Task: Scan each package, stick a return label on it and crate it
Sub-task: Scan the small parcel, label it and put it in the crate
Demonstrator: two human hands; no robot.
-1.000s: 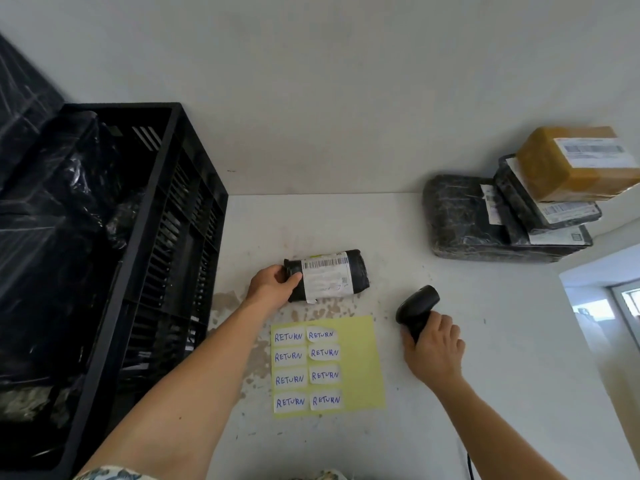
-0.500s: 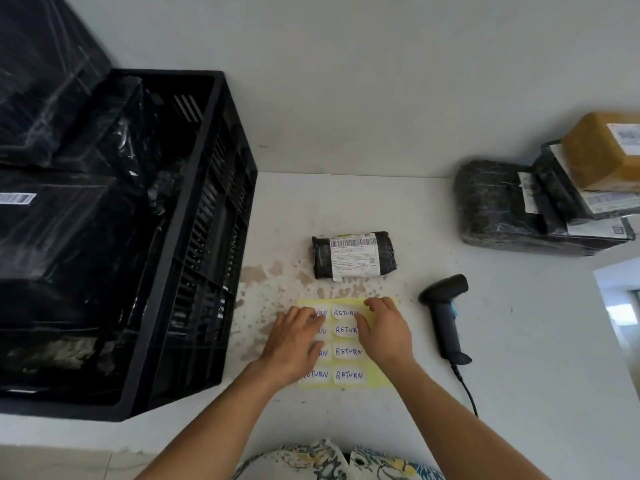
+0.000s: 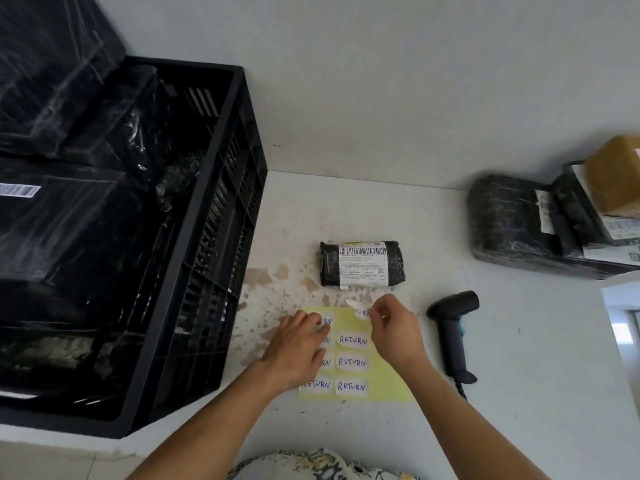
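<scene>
1. The right hand (image 3: 394, 332) has let go of the scanner (image 3: 452, 332), which now lies on the table (image 3: 519, 393) beside the yellow sheet (image 3: 388, 379); one second ago this hand was holding it.
2. The left hand (image 3: 298, 348) has left the small package (image 3: 362, 263) and now presses flat on the left side of the sheet.
3. The right hand now pinches the top right label (image 3: 358, 308) and has lifted it partly off the sheet; half a second ago this label was lying flat.

Left hand (image 3: 296, 344) lies flat, fingers straight; right hand (image 3: 393, 327) pinches.
</scene>
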